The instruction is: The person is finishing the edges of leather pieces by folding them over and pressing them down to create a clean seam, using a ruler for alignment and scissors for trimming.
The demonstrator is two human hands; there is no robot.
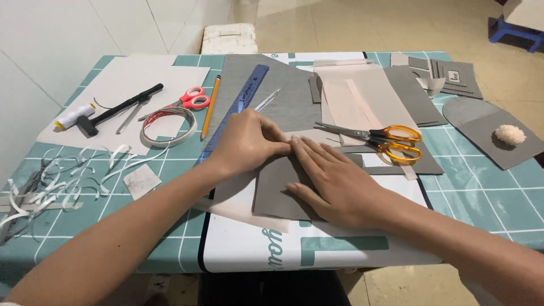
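The right hand (334, 184) lies flat, fingers spread, pinning a grey sheet (277, 192) to the surface (487, 192) so it cannot slide. Just beyond, the left hand (246, 141) has its fingers curled narrow, pressing the sheet's far edge. Farther off lie orange-handled scissors (385, 139) and a blue ruler (241, 102), within reach.

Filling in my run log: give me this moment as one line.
left hand: pressing grey sheet | right hand: flat on sheet | nearby: orange scissors, blue ruler, tape roll
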